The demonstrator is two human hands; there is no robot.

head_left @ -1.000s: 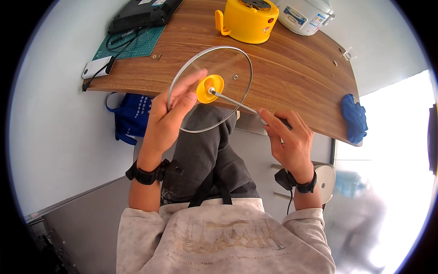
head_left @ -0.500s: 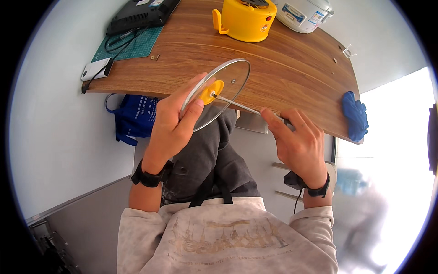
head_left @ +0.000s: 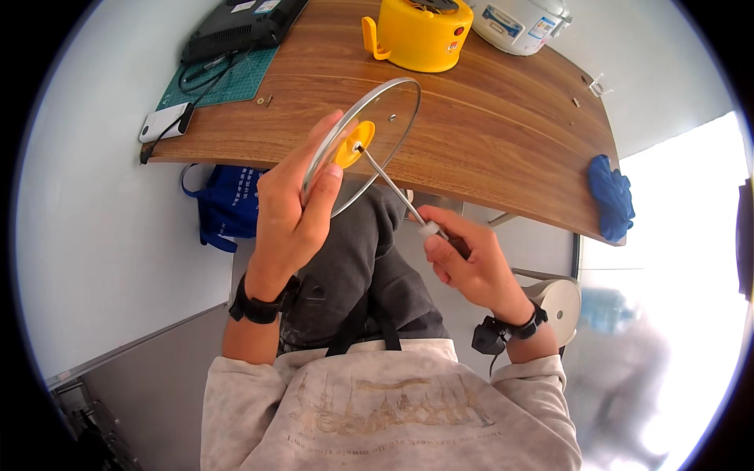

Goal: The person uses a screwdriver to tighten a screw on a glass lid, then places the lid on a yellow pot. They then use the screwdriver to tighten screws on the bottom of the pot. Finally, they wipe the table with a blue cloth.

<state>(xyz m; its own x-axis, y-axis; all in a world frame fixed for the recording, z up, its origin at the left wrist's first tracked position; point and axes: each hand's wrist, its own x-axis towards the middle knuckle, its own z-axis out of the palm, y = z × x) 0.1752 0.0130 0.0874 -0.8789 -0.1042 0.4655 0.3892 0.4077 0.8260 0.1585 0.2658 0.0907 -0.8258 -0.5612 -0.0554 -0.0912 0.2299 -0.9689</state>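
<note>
My left hand [head_left: 290, 204] grips a round glass lid [head_left: 390, 145] with a metal rim, tilted up steeply above my lap. Its thumb is on the side facing the screwdriver, and its fingers are partly hidden behind the lid. At the lid's centre sits a yellow knob [head_left: 348, 155]. A screwdriver [head_left: 394, 187] with a long metal shaft has its tip at the middle of the knob. My right hand [head_left: 475, 263] is closed around the screwdriver's handle, which is mostly covered by the fingers; a pale collar shows near the thumb.
Beyond the lid, a wooden table [head_left: 487, 141] holds a yellow appliance [head_left: 420, 39], a white cooker [head_left: 518, 27], a black device [head_left: 239, 35], a green mat [head_left: 177, 93], a white box [head_left: 165, 122], small loose parts [head_left: 265, 101] and a blue cloth [head_left: 610, 198]. A stool [head_left: 559, 310] stands right.
My right hand has moved left and nearer to me, so the screwdriver slants more steeply. The lid has shifted slightly up and left; its knob still meets the tip.
</note>
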